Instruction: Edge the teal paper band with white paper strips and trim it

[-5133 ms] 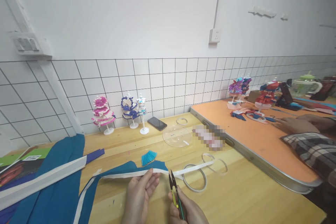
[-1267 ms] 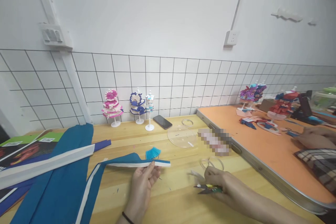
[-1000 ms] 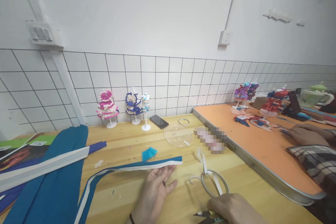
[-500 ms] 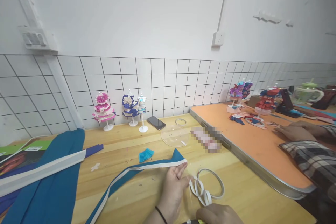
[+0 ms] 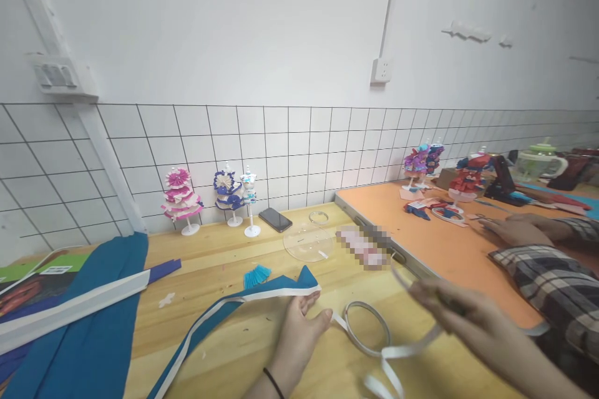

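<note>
My left hand (image 5: 299, 330) is closed on the pointed end of a long blue fabric strip (image 5: 224, 312) edged with a white band. Near its thumb is the end of a white ribbon-like tape (image 5: 393, 358). A ring-shaped tape roll (image 5: 365, 327) lies just right of that hand. My right hand (image 5: 468, 312) is raised at the right, fingers closed on the loose tape, which trails down in curls. A dark object, too blurred to name, shows between its fingers. Behind the strip sits a small pleated blue piece (image 5: 257, 275).
Blue cloth (image 5: 93, 299) and a white-and-purple strip (image 5: 79, 302) lie at the left. Miniature dress stands (image 5: 182, 199), a phone (image 5: 275, 219) and a clear disc (image 5: 304, 243) are at the back. A co-worker's hands (image 5: 519, 227) rest over the orange board (image 5: 421, 249).
My right hand has swung up and right from the bottom edge, drawing the white tape out into a trailing length. My left hand stays on the fabric end. The view shifted slightly.
</note>
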{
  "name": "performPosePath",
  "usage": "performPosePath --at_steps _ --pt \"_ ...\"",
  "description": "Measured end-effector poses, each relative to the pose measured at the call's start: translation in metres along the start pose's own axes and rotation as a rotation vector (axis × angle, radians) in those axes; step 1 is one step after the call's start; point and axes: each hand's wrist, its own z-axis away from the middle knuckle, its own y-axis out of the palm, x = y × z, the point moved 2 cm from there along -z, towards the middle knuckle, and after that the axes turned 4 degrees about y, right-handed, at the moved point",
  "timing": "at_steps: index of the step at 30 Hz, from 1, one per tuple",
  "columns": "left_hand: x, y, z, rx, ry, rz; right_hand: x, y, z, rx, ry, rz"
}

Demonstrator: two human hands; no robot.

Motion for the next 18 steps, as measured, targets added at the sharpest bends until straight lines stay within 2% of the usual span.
performPosePath --at_steps 2,4,5,8,12,15,18 --pt "-0.001 -0.005 0.002 -0.032 0.035 -0.065 0.006 -0.026 -0.027 -0.181 0.107 -0.013" --pt "0.002 -0.01 0.005 -0.043 0.051 -0.159 0.016 -0.036 -0.06 -0.276 0.066 -0.067" --pt "0.003 -0.013 0.006 -0.051 0.059 -0.217 0.021 -0.035 -0.077 -0.279 0.015 -0.093" --pt "0.006 -0.02 0.011 -0.083 0.11 -0.365 0.033 -0.019 -0.131 -0.254 -0.048 -0.137" --pt "0.001 -0.021 0.015 -0.153 0.171 -0.429 0.047 0.005 -0.188 -0.246 -0.118 -0.194" --pt "-0.009 -0.017 0.017 -0.22 0.2 -0.435 0.066 0.015 -0.212 -0.259 -0.176 -0.239" --pt "-0.018 -0.014 0.018 -0.16 0.217 -0.382 0.095 0.023 -0.221 -0.233 -0.245 -0.283"
